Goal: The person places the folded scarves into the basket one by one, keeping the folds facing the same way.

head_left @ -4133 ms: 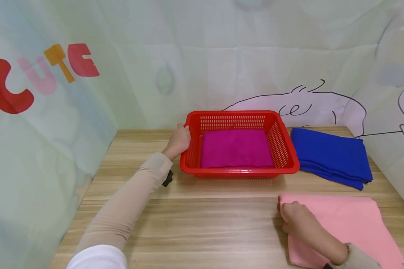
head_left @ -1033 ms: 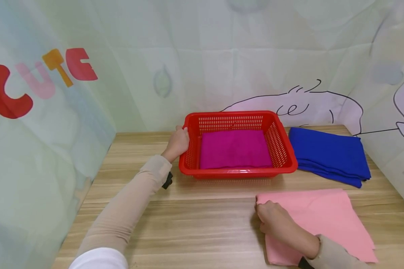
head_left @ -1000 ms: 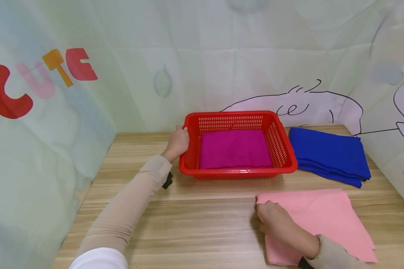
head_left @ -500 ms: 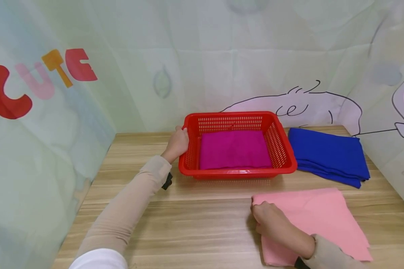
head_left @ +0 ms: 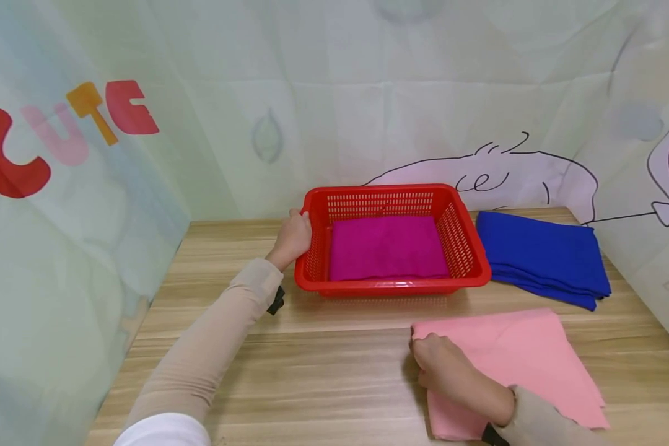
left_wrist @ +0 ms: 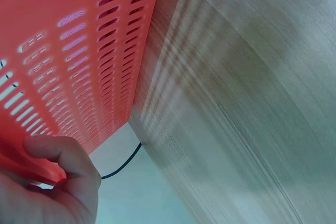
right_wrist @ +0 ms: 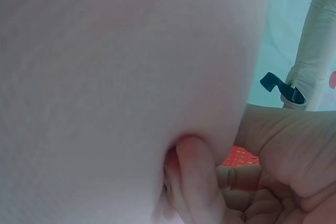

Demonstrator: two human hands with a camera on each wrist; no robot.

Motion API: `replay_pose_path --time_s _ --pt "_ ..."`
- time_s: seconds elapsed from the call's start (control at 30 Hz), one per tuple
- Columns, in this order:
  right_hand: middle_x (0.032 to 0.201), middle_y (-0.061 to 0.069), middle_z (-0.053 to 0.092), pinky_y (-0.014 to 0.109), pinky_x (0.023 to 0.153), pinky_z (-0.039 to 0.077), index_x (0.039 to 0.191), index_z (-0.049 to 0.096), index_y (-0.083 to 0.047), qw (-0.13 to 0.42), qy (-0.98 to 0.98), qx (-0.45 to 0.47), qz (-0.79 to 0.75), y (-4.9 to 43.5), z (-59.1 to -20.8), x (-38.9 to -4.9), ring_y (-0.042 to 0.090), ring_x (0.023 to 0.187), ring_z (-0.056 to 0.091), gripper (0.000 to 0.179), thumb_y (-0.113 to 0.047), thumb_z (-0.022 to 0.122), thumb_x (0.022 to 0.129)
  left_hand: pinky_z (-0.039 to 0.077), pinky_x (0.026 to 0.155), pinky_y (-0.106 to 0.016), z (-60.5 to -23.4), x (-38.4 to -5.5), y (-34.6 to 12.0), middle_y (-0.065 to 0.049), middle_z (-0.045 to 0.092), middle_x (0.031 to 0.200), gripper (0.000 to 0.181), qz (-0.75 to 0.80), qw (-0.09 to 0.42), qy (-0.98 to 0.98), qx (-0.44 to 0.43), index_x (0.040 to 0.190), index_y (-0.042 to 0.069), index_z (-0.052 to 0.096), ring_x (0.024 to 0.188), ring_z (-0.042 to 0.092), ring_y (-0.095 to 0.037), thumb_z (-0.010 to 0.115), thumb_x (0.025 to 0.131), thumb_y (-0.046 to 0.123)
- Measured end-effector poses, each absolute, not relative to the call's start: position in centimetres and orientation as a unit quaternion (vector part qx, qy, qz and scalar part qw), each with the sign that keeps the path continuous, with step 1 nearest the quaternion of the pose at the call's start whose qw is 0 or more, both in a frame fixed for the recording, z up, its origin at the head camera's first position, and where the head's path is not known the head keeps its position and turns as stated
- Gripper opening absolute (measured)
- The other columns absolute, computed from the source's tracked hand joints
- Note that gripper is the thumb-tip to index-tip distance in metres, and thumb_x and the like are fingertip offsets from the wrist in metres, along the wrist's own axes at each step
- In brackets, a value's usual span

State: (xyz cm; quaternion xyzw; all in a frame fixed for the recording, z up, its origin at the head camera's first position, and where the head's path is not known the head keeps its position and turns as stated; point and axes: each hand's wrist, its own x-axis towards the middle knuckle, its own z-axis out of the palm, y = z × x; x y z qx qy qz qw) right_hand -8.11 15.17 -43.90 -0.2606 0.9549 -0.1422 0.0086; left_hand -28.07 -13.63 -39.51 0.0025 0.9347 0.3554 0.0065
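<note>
My left hand [head_left: 293,236] grips the left rim of a red plastic basket [head_left: 404,284]; in the left wrist view its fingers [left_wrist: 60,153] curl over that rim beside the slotted wall. A folded magenta cloth [head_left: 389,248] lies flat inside the basket. In front and to the right, my right hand [head_left: 451,371] pinches the left edge of a folded pink cloth [head_left: 526,353]. Up close in the right wrist view, the pink cloth [right_wrist: 115,87] fills most of the picture, with finger and thumb [right_wrist: 197,177] nipping its edge. The cloth's underside is hidden from the head view.
A folded blue cloth [head_left: 543,257] lies right of the basket, close against its side. The wooden table [head_left: 312,378] meets a printed fabric backdrop [head_left: 228,124] at the back and both sides.
The right hand has brought the pink cloth leftward over the table, quickly at first and only a little in the last half second. The left hand and basket have stayed in place.
</note>
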Motion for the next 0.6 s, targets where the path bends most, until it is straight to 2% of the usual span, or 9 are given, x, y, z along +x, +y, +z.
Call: replay_pose_path --time_s 0.27,0.6 --pt "0.056 0.002 0.047 0.037 0.041 0.043 0.062 0.043 -0.014 0.006 0.953 -0.272 -0.136 14.8 -44.0 -8.2 0.022 0.047 0.049 0.036 0.009 0.070 0.055 0.059 0.054 -0.034 -39.5 -28.0 -13.6 -0.021 0.057 0.085 0.045 0.349 0.000 0.937 0.002 0.131 -0.014 0.036 0.067 0.068 -0.030 0.022 0.111 0.024" --pt "0.058 0.006 0.048 0.041 0.044 0.047 0.063 0.045 -0.012 0.026 0.955 -0.258 -0.142 14.1 -43.6 -8.0 0.027 0.050 0.052 0.035 0.011 0.071 0.056 0.059 0.055 -0.034 -39.5 -28.1 -13.6 -0.021 0.058 0.084 0.045 0.353 0.003 0.936 -0.003 0.131 -0.013 0.035 0.066 0.068 -0.030 0.023 0.111 0.025"
